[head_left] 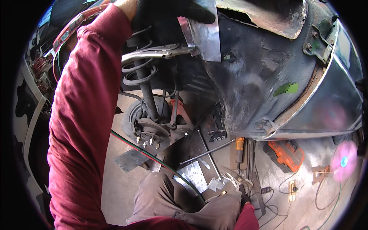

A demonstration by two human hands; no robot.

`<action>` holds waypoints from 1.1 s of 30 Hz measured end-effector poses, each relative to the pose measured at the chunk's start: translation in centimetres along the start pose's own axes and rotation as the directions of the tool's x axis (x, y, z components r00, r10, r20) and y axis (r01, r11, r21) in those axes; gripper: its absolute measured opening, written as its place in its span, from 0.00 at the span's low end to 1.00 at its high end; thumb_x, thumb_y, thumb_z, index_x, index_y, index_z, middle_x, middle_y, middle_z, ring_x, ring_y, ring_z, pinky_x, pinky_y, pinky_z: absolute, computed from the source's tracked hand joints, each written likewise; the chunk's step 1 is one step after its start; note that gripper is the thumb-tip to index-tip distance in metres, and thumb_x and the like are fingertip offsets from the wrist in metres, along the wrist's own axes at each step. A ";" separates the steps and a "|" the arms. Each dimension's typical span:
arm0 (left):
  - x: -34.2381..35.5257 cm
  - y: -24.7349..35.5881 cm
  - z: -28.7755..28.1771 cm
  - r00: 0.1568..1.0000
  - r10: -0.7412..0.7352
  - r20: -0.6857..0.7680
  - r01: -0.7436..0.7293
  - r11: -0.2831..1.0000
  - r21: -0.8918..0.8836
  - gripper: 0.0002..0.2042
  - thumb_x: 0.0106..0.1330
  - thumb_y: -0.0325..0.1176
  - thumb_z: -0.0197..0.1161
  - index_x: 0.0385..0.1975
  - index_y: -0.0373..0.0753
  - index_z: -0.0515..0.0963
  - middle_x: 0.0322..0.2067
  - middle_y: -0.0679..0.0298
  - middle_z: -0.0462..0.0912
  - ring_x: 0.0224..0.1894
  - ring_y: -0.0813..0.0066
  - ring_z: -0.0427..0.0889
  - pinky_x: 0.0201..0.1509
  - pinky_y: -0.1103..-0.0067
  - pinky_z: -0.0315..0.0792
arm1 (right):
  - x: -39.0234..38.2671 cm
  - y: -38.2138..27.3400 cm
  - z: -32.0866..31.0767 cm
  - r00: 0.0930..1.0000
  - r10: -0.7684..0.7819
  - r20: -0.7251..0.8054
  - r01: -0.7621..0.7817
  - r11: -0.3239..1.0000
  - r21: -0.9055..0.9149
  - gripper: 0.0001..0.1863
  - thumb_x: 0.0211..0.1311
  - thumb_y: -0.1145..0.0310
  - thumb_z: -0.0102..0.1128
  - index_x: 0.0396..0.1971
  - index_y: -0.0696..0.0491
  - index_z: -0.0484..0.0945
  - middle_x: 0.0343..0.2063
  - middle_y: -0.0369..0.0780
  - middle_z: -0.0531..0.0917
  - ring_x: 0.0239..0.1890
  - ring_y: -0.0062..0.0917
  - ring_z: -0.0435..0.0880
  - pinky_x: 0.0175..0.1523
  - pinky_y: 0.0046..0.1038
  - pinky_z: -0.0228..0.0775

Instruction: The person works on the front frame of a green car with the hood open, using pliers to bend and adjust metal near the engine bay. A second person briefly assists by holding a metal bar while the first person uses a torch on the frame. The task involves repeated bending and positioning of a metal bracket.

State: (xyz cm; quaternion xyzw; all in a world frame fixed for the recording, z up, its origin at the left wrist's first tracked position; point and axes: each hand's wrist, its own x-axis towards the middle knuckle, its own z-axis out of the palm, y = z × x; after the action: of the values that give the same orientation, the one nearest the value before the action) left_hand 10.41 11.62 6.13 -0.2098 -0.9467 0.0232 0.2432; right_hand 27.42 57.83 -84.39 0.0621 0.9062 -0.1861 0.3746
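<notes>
My left hand (174,12), in a black glove, is raised at the top edge against a bent piece of shiny sheet metal (209,40). One finger lies across the sheet's face; the others are partly hidden. Long-jawed locking pliers (161,52) bite the sheet's lower left edge, beside the dark inner wheel-well panel (249,76). Low on the right, my right hand (244,197), also black-gloved, reaches down past my knee beside a pile of pliers and hand tools (234,179) on the floor. My knee and sleeve hide most of its fingers.
A coil spring strut (141,74), a brake hub (151,132) and a red jack stand (180,113) stand ahead. Green-and-red hoses (153,157) cross before my knees. A cross-shaped wrench (209,153), sheet offcuts (191,174), an orange-collared power tool (239,148), and cables lie on the floor.
</notes>
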 end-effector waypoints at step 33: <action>2.2 -4.4 3.1 0.943 0.265 -0.201 -0.294 0.947 -0.129 0.23 0.61 0.33 0.80 0.57 0.43 0.83 0.38 0.57 0.91 0.42 0.56 0.93 0.44 0.64 0.85 | -24.5 -20.7 -25.1 0.633 0.442 -0.636 0.693 0.044 0.720 0.10 0.71 0.77 0.68 0.43 0.53 0.75 0.37 0.30 0.75 0.38 0.18 0.73 0.44 0.24 0.72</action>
State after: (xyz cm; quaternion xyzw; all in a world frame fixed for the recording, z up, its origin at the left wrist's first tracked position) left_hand 5.55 8.65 5.05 -0.3619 -0.8800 -0.0362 0.3054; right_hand 23.20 49.02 -44.88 0.2736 0.5708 -0.7432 -0.2169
